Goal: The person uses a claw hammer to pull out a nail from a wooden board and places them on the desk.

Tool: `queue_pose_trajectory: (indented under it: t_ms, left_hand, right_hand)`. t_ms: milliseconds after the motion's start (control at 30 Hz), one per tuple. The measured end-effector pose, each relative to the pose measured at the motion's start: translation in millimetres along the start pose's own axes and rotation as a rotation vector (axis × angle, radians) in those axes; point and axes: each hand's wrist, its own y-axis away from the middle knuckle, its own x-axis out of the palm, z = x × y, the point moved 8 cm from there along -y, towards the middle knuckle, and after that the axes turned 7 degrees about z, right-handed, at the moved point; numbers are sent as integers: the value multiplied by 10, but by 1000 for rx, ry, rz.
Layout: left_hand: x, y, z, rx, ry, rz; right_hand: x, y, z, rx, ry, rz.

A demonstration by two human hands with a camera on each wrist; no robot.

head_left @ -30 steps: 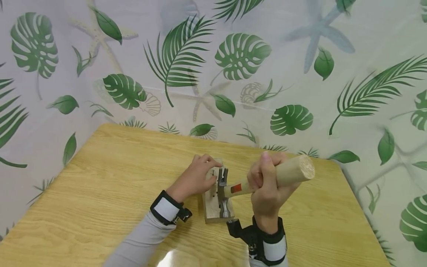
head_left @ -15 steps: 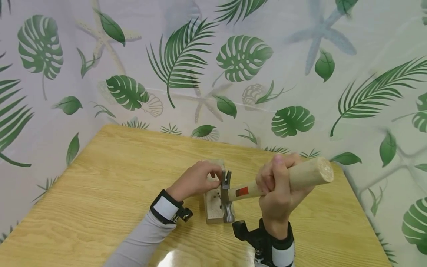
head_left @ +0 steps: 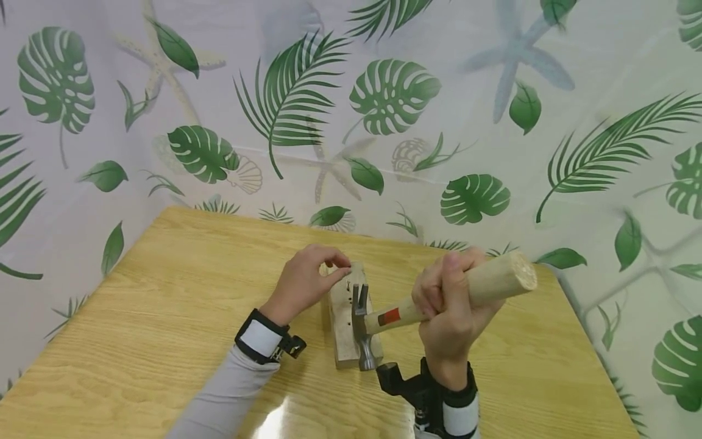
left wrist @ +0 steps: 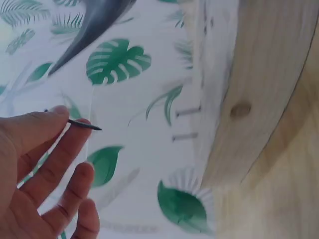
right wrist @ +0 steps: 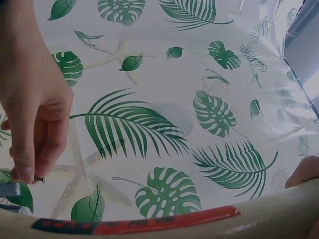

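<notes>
Left hand [head_left: 301, 281] has backed off, pinching a nail [left wrist: 88, 126]. Probably light, stiff; hold mid-shank. Right hand [head_left: 452, 312] grips the hammer [head_left: 360, 327].

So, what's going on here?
A person is working with a hammer and nails at a wood block on a table. The left hand pinches a loose nail, held clear of the block. The right hand grips the hammer, its head over the block; whether they touch is unclear. At least two more nails stick out of the block.
</notes>
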Motion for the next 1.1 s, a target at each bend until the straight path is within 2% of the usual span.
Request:
queue_pose_trajectory:
  t_ms: [67, 167, 333, 467, 633, 800, 933, 1100]
  left_hand:
    - [-132, 3, 116, -57, -21, -17]
    - [-349, 56, 378, -201, -65, 3]
    - [-680, 317, 948, -491, -140, 88]
    - [-816, 529, 1301, -631, -152, 161]
    - [-779, 679, 1553, -721, -164, 258]
    - [-645, 753, 1656, -777, -177, 334]
    - [-568, 741, 1666, -796, -175, 330]
    - [-548, 735, 1687, -864, -199, 316]
  right_hand:
    - [5, 2, -14, 3, -3, 1]
    - [4, 10, -45, 9, 9, 1]
    - [-3, 26, -117, 21, 47, 7]
    - [-1, 36, -167, 37, 81, 15]
    - [10, 41, -200, 53, 116, 31]
    - [10, 43, -213, 72, 138, 44]
    - [2, 40, -201, 72, 152, 54]
    - [9, 35, -193, 66, 164, 72]
